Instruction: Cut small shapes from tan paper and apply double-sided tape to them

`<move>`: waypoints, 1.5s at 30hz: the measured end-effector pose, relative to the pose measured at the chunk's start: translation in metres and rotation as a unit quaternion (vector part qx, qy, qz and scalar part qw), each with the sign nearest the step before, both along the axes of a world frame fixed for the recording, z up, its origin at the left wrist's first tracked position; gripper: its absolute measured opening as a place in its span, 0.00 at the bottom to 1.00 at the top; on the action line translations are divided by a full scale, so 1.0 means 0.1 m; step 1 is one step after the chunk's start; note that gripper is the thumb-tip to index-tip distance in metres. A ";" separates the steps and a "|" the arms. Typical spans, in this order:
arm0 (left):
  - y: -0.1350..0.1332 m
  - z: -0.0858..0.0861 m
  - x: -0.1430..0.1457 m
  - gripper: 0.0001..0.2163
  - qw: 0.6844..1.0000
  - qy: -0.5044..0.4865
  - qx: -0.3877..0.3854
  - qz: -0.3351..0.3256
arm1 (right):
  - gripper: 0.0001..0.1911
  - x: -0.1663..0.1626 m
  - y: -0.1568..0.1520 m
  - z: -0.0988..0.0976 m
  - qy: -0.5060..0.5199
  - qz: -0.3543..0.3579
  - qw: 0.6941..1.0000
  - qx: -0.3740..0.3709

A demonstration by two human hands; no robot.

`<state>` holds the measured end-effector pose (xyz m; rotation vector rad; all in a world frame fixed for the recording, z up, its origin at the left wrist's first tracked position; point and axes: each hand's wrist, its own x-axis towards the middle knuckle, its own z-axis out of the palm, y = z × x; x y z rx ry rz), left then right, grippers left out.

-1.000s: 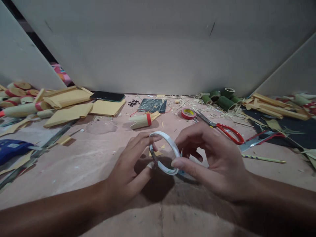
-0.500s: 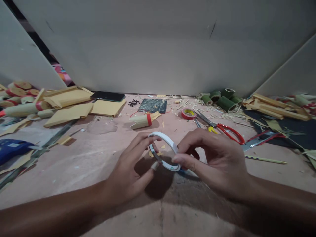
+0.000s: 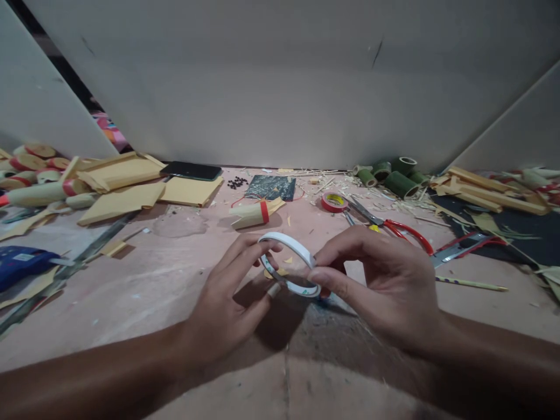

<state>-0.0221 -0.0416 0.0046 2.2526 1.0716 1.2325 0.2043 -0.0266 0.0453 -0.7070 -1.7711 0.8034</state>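
A thin roll of white tape (image 3: pixel 287 240) is held up between my two hands, tilted, with small green print on its inner ring. My left hand (image 3: pixel 231 286) grips its left side with fingers on top and thumb below. On the right edge, my right hand (image 3: pixel 376 280) pinches the tape between thumb and forefinger; its other fingers are curled and partly hidden. Beyond the roll lies a cut bamboo piece (image 3: pixel 250 215) with a red band. A red tape roll (image 3: pixel 334 202) and red-handled scissors (image 3: pixel 389 224) lie past my right hand.
At the left are a blue glue gun (image 3: pixel 26 265), brown paper envelopes (image 3: pixel 122 203) and a phone (image 3: pixel 191 170). Green bamboo tubes (image 3: pixel 400 184) stand among shavings at the back right. A utility knife (image 3: pixel 466 248) and a pencil (image 3: pixel 472 284) lie at the right.
The white tape roll has turned and shifted slightly to the left in my hands. Both hands remain on it; the things on the table have not moved.
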 end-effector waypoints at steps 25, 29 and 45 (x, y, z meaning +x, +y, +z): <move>0.01 -0.02 0.02 0.24 0.998 -0.055 0.010 0.017 | 0.06 -0.03 -0.02 0.04 -0.005 -0.066 0.997 0.050; 0.00 -0.02 0.03 0.25 0.998 -0.055 0.009 0.015 | 0.05 -0.02 -0.02 0.04 -0.009 -0.072 0.996 0.054; 0.01 0.05 0.02 0.22 0.999 0.036 0.002 0.022 | 0.08 0.01 0.02 0.04 -0.006 -0.024 1.000 0.014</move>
